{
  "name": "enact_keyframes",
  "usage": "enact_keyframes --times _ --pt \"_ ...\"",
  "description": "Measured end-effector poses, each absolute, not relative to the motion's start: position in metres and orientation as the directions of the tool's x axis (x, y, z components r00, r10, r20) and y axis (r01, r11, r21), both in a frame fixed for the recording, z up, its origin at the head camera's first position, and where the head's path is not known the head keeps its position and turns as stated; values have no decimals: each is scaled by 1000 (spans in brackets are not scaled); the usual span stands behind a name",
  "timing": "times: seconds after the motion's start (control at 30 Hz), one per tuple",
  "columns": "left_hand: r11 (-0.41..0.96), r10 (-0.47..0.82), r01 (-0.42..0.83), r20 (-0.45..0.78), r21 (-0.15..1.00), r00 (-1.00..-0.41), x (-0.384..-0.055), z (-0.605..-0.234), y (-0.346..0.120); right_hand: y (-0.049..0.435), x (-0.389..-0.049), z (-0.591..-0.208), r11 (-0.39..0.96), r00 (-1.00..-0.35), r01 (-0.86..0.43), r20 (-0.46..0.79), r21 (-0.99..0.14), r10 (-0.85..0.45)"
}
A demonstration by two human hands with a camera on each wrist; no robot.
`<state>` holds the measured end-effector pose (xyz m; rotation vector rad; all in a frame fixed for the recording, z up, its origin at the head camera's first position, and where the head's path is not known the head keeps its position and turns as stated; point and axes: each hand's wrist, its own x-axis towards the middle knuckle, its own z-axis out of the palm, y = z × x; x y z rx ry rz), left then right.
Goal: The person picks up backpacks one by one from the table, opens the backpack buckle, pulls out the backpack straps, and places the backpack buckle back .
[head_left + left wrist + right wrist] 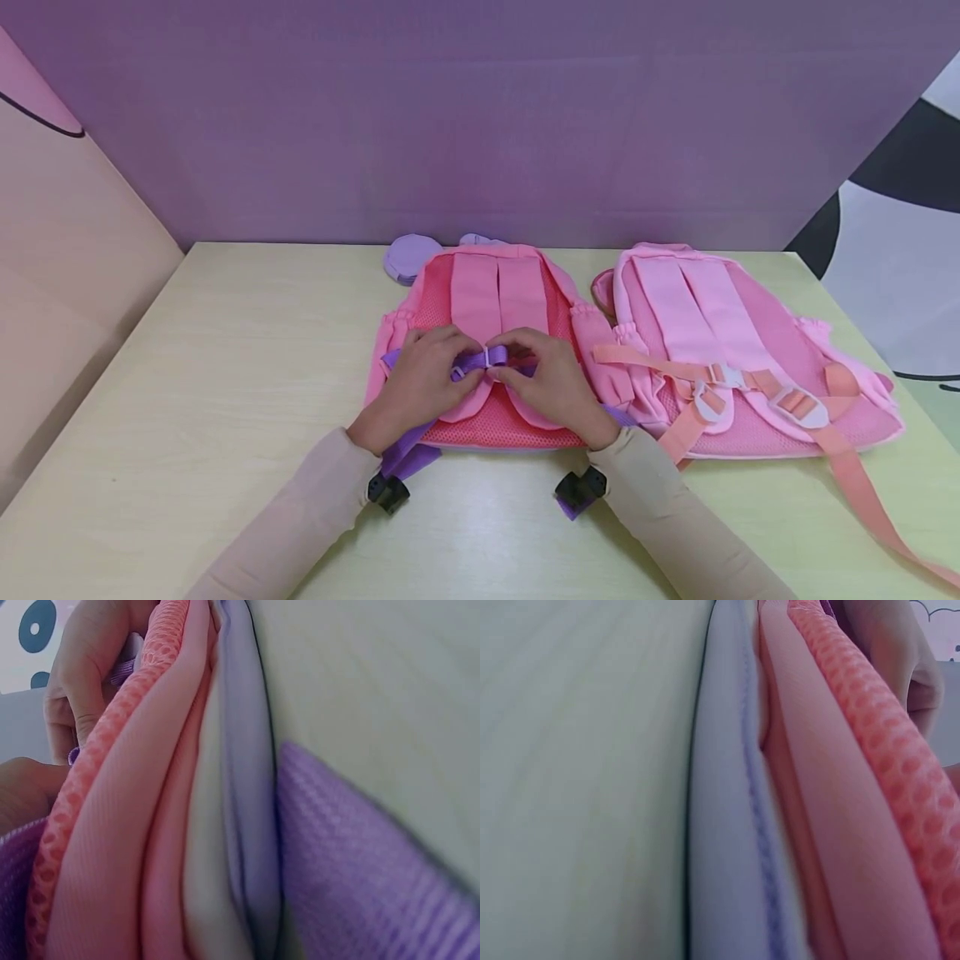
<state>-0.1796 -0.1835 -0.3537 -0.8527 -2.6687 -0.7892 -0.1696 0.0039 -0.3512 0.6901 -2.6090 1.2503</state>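
A pink backpack (pixel 497 292) with a coral mesh back lies with its shoulder straps facing up. Across those straps runs a purple webbing strap (pixel 472 362) with a small light-coloured buckle (pixel 487 357). My left hand (pixel 429 373) pinches the purple strap on the buckle's left side, thumb and forefinger at the webbing. From the other side my right hand (pixel 551 379) pinches it close by the buckle, the fingertips of both hands nearly meeting. In the left wrist view, the mesh edge (pixel 112 735) partly hides the fingers; a purple strap end (pixel 360 855) lies near the camera.
To the right lies a second pink backpack (pixel 757 333) with orange straps and a fastened white buckle (pixel 726 376); one orange strap (pixel 862 492) trails over the table edge. A round lilac piece (pixel 411 257) shows behind the first backpack. A purple panel (pixel 480 125) borders the table (pixel 187 375).
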Motion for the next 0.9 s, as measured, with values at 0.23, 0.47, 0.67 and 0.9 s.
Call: enact_keyframes --times 0.23,0.47,0.67,0.9 --pt "673 479 615 392 410 -785 -179 -354 -183 4 -170 -351 541 -881 -471 335 -697 -336" --pt "671 488 625 397 399 -777 -178 -355 -183 5 -170 -352 545 -885 -461 322 -701 -335" --pt "665 491 634 408 396 -770 -179 -357 -182 6 -170 -354 544 -886 -459 323 -702 -331" --pt "666 482 628 411 403 -774 -179 -357 -181 6 -172 -354 546 -878 -476 334 -689 -343"
